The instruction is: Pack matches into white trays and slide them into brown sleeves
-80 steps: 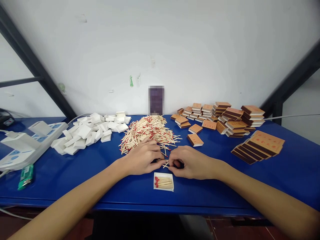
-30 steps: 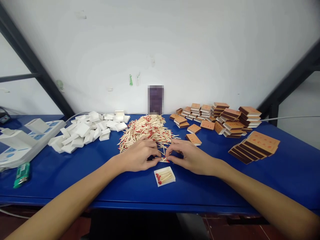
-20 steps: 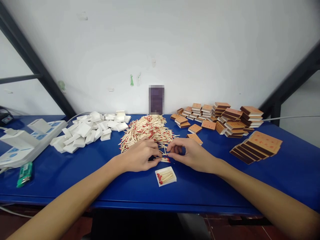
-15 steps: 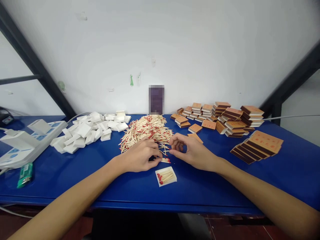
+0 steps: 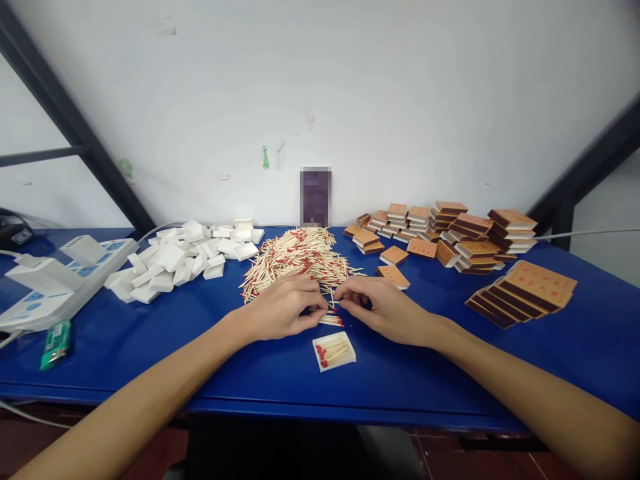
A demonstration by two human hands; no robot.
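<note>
At the near edge of a heap of loose red-tipped matches point(image 5: 300, 250), my left hand point(image 5: 287, 307) has thumb and forefinger pinched together on a match point(image 5: 331, 311), its red head poking out to the right. Just below those fingertips a few matches point(image 5: 331, 321) lie side by side on the table. My right hand point(image 5: 383, 307) is close by, fingers curled and tips drawn together at the heap's edge; what is between them is too small to make out. In front of both hands sits a white matchbox tray point(image 5: 353, 359) with several matches lying in it.
White empty trays point(image 5: 173, 260) are piled at left, beside a power strip point(image 5: 95, 280) and a green lighter point(image 5: 56, 345). Orange matchboxes point(image 5: 465, 250) stand stacked at right, with a fanned row point(image 5: 540, 287) nearer. A blurred dark rectangle point(image 5: 316, 198) is against the wall.
My right hand has moved slightly left, closer to my left fingertips, and its fingers are more curled. A match head now shows at my left fingertips. The view has shifted a little.
</note>
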